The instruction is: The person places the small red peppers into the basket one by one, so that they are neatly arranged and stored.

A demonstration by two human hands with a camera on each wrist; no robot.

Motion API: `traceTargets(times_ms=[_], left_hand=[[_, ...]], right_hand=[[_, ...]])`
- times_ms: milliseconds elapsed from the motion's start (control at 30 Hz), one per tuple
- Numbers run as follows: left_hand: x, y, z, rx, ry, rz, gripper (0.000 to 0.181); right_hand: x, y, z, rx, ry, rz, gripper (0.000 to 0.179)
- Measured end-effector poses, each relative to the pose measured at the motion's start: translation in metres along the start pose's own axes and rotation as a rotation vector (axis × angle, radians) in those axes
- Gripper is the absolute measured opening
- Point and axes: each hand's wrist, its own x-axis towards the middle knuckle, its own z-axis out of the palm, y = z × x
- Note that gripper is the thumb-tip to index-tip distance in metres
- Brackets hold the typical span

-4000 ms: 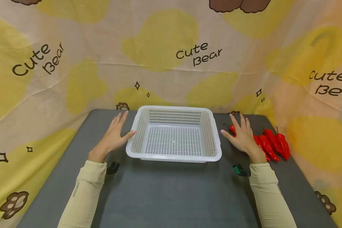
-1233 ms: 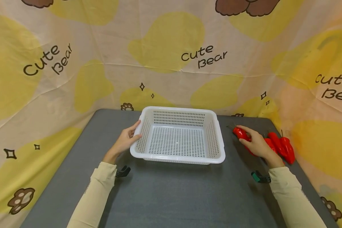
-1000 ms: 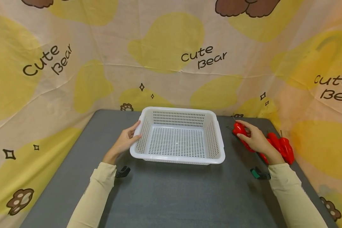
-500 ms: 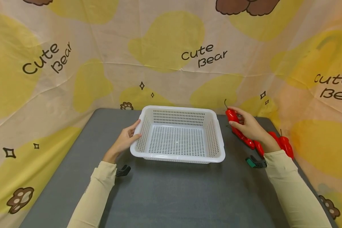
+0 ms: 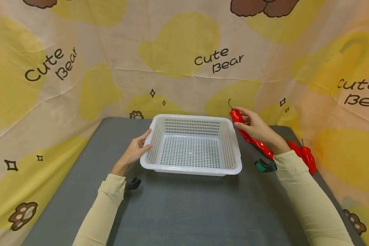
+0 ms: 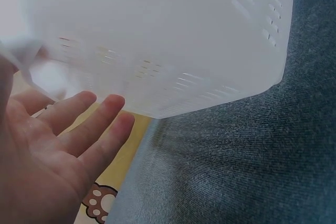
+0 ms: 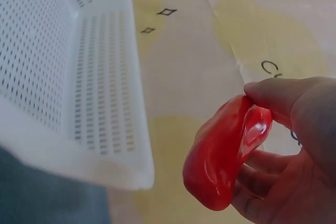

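A white perforated plastic basket [image 5: 189, 150] stands on the grey table. My left hand [image 5: 134, 150] grips its left rim, thumb over the edge and fingers along the outer wall; the left wrist view shows that hand [image 6: 63, 150] against the basket wall [image 6: 173, 35]. To the right of the basket, my right hand [image 5: 256, 126] pinches a glossy red chili pepper [image 5: 237, 118] near its stem end, thumb on one side and fingers on the other. This pepper [image 7: 212, 156] hangs beside the basket's right wall [image 7: 102, 87] in the right wrist view, level with its rim.
Another red pepper [image 5: 263, 148] lies under my right hand. More red peppers [image 5: 308, 159] lie by the table's right edge, partly hidden by my right forearm [image 5: 301, 191]. A printed cloth [image 5: 172, 51] hangs behind and at both sides of the grey table [image 5: 184, 208].
My left hand has taken hold of the basket's left rim. The right hand has picked a red pepper from the pile and carried it up and left toward the basket.
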Motion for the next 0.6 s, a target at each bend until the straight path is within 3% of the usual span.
traceTargets(times_ms=[333,600], left_hand=[[-0.002,0.0,-0.001,0.0,-0.004,-0.018,0.072],[-0.001,0.0,-0.002,-0.008,-0.019,-0.005,0.071]], right_hand=[[0.022,-0.012,0.017,0.061,-0.039,-0.026,0.064],[0.038,-0.018,0.029,0.078,-0.058,-0.002,0.063]])
